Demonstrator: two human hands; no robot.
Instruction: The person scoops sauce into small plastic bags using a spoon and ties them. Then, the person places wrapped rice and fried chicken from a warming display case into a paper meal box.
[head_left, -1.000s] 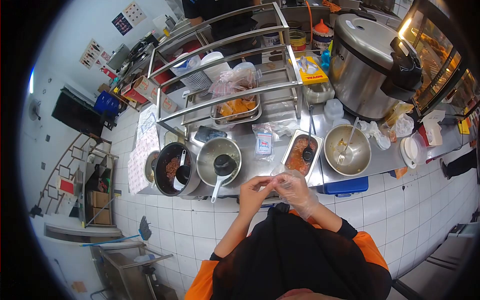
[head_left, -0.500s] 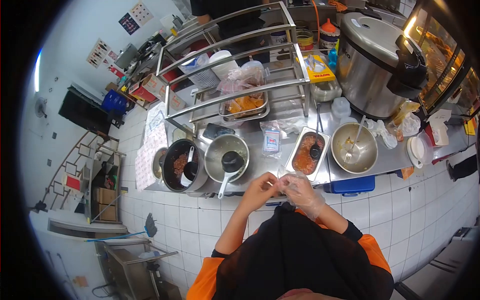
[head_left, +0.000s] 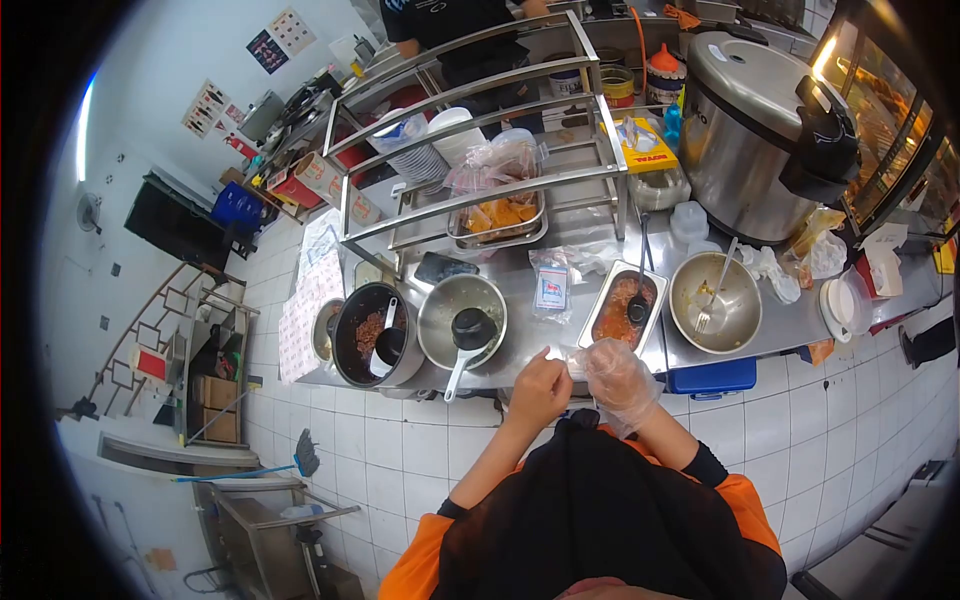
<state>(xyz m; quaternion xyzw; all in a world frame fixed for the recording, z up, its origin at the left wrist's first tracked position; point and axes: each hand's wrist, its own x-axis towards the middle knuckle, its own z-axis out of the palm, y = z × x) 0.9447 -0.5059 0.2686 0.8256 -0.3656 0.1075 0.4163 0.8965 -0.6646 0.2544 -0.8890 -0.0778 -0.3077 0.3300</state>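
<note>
My right hand (head_left: 616, 376) wears a clear plastic glove, its fingers bent together beside my bare left hand (head_left: 541, 388). The left fingers are curled, pinching something too small to make out near the glove. Just beyond the hands, a steel tray (head_left: 603, 292) holds red sauce and a black ladle (head_left: 637, 308). Left of it lies a plastic packet with a blue and red label (head_left: 551, 288). A steel bowl (head_left: 435, 315) with a black-cupped, white-handled scoop (head_left: 470, 335) and a dark pot (head_left: 352, 345) of minced food stand further left.
A metal rack (head_left: 480, 190) stands behind the bowls, with an orange food tray (head_left: 498, 218) beneath. To the right are a steel bowl with a fork (head_left: 735, 315) and a large cooker (head_left: 740, 140). A person in dark clothes (head_left: 460, 25) stands across the counter.
My hands have moved slightly apart from their fingertip-to-fingertip pose, and the left fingers have curled. The view has shifted, so the counter items appear further right.
</note>
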